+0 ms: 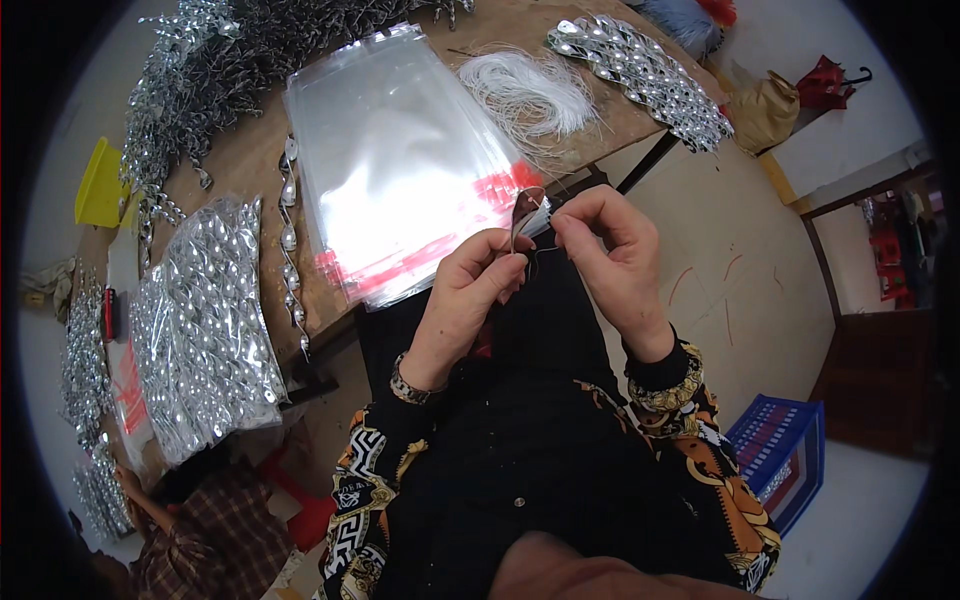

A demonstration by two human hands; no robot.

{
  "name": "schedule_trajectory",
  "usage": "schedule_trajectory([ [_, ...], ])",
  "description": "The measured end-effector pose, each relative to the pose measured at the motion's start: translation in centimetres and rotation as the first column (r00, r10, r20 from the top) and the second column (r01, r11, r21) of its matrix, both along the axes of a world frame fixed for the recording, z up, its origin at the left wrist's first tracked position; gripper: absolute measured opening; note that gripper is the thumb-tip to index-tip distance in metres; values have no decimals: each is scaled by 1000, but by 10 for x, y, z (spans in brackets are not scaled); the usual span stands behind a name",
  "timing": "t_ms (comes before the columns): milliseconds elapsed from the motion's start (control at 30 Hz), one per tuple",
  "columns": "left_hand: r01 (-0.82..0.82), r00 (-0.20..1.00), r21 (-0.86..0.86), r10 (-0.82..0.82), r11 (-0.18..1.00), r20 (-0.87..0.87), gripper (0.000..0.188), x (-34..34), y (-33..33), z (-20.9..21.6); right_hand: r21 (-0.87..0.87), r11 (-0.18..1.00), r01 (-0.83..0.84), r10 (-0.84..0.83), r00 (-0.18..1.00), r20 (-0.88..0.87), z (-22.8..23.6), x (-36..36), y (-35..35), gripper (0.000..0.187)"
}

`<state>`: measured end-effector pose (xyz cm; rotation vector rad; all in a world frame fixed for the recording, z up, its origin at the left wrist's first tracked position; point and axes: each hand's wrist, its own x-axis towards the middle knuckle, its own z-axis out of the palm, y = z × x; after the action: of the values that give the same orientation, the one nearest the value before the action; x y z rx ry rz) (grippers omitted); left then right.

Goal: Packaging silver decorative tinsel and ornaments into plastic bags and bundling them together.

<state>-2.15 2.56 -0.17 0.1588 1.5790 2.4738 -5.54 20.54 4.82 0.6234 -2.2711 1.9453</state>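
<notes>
On the brown surface (620, 120), clear bags (385, 170) washed out by glare. Pinched in the left hand (478, 268), thumb against forefinger, above the black-clad lap: a small shiny strip (523, 212), lower end hidden by fingers. Pinched by the right hand (608, 245), apparently: thin thread (541, 190), hard to make out. Both hands raised close together, knuckles outward, forearms angled up from below, elbows spread.
</notes>
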Motion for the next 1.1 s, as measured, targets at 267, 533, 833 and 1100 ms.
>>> schedule_trajectory([
  [267, 9, 1000, -26, -9, 1000, -12, 21, 0, 1, 0, -1, 1000, 7, -7, 1000, 3, -4, -2, 3, 2],
  [533, 9, 1000, -63, -10, 998, -16, 21, 1, 4, -3, 8, 1000, 21, -21, 1000, -11, -5, -3, 4, 1],
  [833, -22, 998, -105, 16, 994, -57, 18, 4, 9, 4, 10, 999, 44, -43, 998, -47, -1, -3, 6, 4],
  [1100, -60, 971, -236, 1, 970, -241, 17, 0, 11, 13, -124, 992, -35, 36, 999, 5, 9, -2, 12, 8],
])
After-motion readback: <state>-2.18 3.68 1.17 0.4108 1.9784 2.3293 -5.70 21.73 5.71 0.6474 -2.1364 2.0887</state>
